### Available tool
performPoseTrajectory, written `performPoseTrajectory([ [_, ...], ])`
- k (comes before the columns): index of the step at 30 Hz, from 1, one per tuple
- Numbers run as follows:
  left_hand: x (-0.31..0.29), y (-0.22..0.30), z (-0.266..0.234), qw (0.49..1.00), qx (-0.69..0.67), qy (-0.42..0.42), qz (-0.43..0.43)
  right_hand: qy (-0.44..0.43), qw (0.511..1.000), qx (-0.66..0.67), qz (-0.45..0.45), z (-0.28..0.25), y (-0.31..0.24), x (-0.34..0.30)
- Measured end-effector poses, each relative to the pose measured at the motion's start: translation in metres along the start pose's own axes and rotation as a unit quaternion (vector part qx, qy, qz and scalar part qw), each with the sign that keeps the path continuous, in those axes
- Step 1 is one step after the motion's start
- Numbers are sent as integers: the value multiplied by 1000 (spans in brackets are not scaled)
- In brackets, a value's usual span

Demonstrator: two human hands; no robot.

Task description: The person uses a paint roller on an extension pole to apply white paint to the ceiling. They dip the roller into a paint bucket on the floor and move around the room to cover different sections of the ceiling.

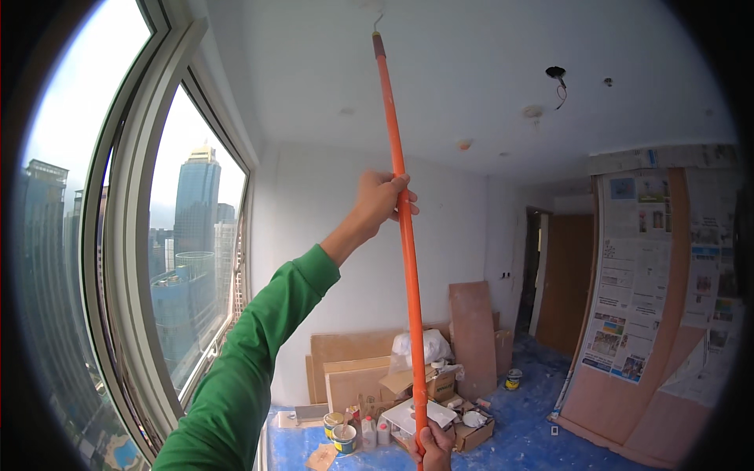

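Observation:
A long orange extension pole (409,263) rises steeply from the lower edge toward the ceiling (471,47). My left hand (379,202) is wrapped round its middle, the arm in a green sleeve (263,345) stretched up and forward. Lower down, my right hand (435,447) grips the pole near its bottom visible part. A dark handle (379,45) at the pole's top ends in a bent metal rod (378,22), like a roller frame. What the rod carries is too faint against the pale ceiling to make out.
Tall windows (196,259) line the left. Cardboard boxes (444,385), paint cans (344,438), jugs (368,432) and leaning boards (471,337) stand by the far wall. Blue sheeting (534,392) covers the floor. Newspaper (628,275) covers cabinets at right. Wires (561,96) hang from a ceiling hole.

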State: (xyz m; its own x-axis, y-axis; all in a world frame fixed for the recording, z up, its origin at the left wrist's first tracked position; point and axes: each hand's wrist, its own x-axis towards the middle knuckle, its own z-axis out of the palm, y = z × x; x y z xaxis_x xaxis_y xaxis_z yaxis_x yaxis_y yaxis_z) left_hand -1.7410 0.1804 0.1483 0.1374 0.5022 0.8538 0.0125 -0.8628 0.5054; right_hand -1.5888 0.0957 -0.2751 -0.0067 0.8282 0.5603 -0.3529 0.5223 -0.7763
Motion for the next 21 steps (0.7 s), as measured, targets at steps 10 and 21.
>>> performPoseTrajectory([
  [10, -3, -125, -97, 992, 5, 81, -97, 32, 971, -115, 209, -48, 152, -166],
  [21, 59, -269, -218, 972, 7, 124, -198, 11, 967, -48, 249, 35, 214, -106],
])
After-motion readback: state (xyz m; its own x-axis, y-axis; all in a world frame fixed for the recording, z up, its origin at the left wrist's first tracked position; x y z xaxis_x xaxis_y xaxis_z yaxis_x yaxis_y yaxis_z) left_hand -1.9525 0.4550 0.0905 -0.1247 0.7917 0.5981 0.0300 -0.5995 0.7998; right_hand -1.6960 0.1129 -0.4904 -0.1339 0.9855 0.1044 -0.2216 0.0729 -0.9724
